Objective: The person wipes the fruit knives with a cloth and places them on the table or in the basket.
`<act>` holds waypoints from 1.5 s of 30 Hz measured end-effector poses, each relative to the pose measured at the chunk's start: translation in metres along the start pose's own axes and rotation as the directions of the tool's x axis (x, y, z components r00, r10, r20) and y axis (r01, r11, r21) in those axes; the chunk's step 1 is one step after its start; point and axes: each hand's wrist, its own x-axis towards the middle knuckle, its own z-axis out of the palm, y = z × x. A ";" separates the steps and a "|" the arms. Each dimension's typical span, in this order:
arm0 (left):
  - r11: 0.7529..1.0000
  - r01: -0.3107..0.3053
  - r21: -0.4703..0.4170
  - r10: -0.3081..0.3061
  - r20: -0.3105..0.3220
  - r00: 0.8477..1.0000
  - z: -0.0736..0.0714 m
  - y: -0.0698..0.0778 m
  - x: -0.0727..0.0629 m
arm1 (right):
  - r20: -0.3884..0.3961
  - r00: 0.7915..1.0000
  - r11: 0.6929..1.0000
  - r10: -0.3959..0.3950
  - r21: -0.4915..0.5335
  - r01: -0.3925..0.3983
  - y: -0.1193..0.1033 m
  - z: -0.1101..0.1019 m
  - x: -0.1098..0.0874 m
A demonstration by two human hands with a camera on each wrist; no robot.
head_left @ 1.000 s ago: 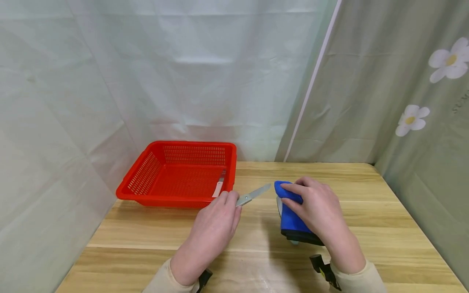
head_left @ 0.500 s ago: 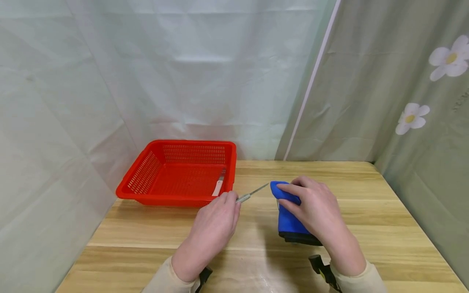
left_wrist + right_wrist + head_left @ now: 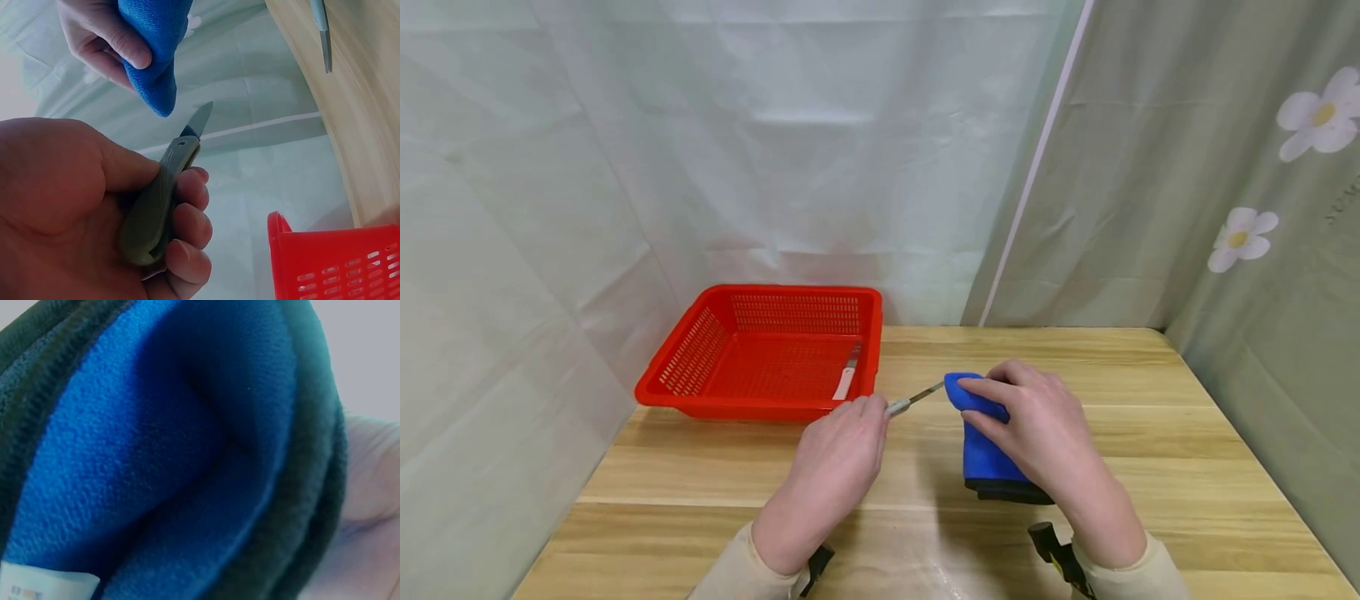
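Observation:
My left hand point(image 3: 867, 414) grips the grey-green handle of a small knife point(image 3: 916, 399), its thin blade pointing right at a folded blue cloth point(image 3: 983, 454). My right hand point(image 3: 981, 402) pinches the cloth's upper fold between thumb and fingers, and the blade tip meets that fold. In the left wrist view my left hand point(image 3: 164, 190) wraps the knife point(image 3: 156, 206), whose blade tip sits just below the blue cloth point(image 3: 153, 44). In the right wrist view the blue cloth point(image 3: 187, 456), with its black edging, fills the frame.
A red slotted basket point(image 3: 752, 409) stands at the back left of the wooden table point(image 3: 1150, 433), with a pale-handled knife point(image 3: 847, 377) lying inside. Another blade-like tool point(image 3: 324, 37) lies on the wood. Curtains close off the back and both sides.
The knife has turned from flat to edge-on and its tip has reached the cloth's fold. My right hand and the cloth have shifted slightly left.

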 end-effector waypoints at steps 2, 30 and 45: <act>1.000 -0.007 0.007 0.007 -0.019 1.000 0.001 0.000 0.000 | 0.000 1.000 1.000 -0.004 0.002 0.004 -0.001 0.000 0.000; 0.999 0.023 -0.036 -0.024 -0.023 0.999 0.000 -0.001 0.002 | -0.028 0.998 0.998 -0.064 -0.002 0.064 -0.011 0.001 0.000; 0.998 0.001 -0.059 0.001 0.039 0.999 0.000 0.004 0.000 | -0.025 0.991 0.991 -0.134 -0.033 0.133 -0.026 0.018 0.000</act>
